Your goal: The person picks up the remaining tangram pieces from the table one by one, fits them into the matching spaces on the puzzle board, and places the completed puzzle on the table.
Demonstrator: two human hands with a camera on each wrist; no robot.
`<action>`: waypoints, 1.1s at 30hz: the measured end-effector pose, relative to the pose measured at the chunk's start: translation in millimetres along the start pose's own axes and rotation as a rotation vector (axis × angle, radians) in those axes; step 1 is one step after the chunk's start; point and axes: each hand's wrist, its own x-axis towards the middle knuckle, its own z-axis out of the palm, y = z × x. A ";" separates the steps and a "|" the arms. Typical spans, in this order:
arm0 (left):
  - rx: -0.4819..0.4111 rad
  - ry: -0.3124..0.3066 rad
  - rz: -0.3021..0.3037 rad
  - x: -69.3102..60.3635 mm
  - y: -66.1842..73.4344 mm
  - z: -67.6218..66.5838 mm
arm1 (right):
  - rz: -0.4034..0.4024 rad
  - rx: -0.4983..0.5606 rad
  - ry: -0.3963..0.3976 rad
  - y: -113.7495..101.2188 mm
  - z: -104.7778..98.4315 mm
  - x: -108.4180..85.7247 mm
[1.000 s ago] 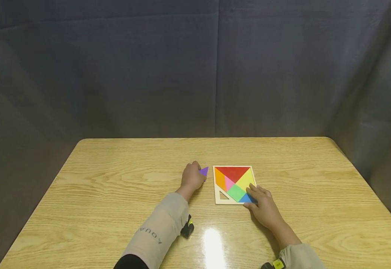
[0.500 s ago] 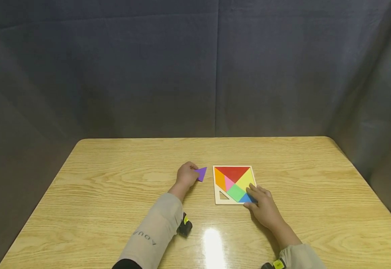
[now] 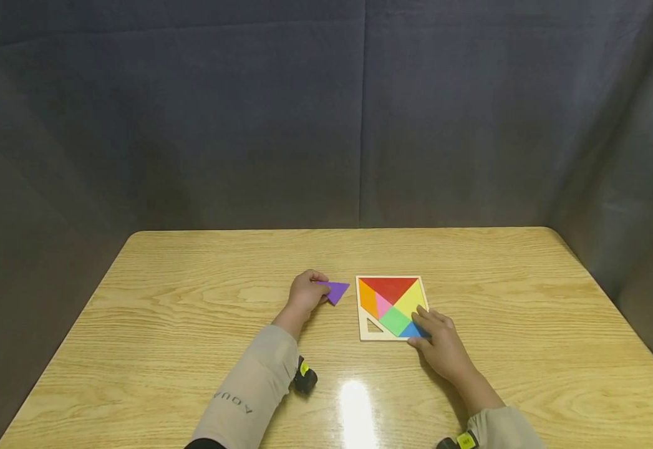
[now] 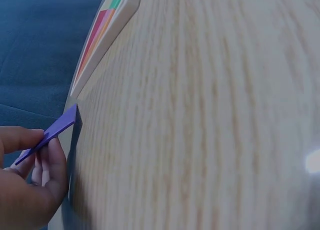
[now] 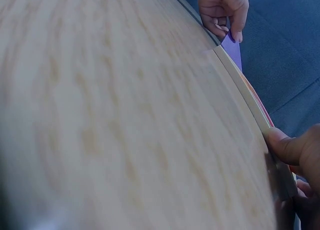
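Observation:
In the head view, my left hand (image 3: 306, 293) pinches a purple triangular tangram piece (image 3: 337, 292) between thumb and fingers. The left wrist view shows this piece (image 4: 61, 124) tilted and held above the table. To its right lies a square wooden tangram tray (image 3: 362, 333) filled with red, yellow, orange, pink, green and blue pieces. A bare triangular corner with a small triangular cut-out shows at its near left. My right hand (image 3: 440, 343) holds the tray's near right corner, thumb at the near edge and fingers over the blue and yellow pieces, partly hiding them.
The wood-grain table (image 3: 191, 324) extends around the tray on all sides. Dark grey curtain cloth (image 3: 247, 125) hangs behind the table and along both sides. A bright light reflection lies on the table's near middle.
My left hand has drawn a little to the left, away from the tray, and the purple piece has turned in its fingers, showing more of itself. The right hand and tray stay put.

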 end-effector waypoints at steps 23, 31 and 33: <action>-0.161 -0.117 -0.022 -6.7 0.9 -3.6 | 0.005 0.014 -0.003 0.1 0.6 0.3; -0.184 -0.149 -0.015 -7.7 -0.5 -1.4 | 0.014 0.013 -0.009 3.3 1.0 0.7; -0.188 -0.164 -0.014 -9.1 -0.7 -0.8 | 0.015 0.013 -0.010 2.8 0.7 0.7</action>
